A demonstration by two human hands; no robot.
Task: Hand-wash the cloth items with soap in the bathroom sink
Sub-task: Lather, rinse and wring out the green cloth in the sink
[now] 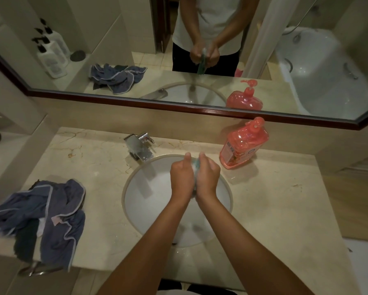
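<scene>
Left hand (182,175) and right hand (207,176), pressed together above the sink (136,201), clamp a small teal cloth (197,165), largely hidden between them. Blue cloths (49,213) lie left of the sink.

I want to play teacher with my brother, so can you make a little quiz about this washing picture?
1. True or false: the pink soap bottle lies inside the sink.
2. What are the left hand and right hand holding between them? A) a toothbrush B) a small teal cloth C) a cup
3. Fill in: the pile of blue clothes lies on the counter to the ____ of the sink.

Key: 1 false, it stands on the counter; 2 B; 3 left.
</scene>
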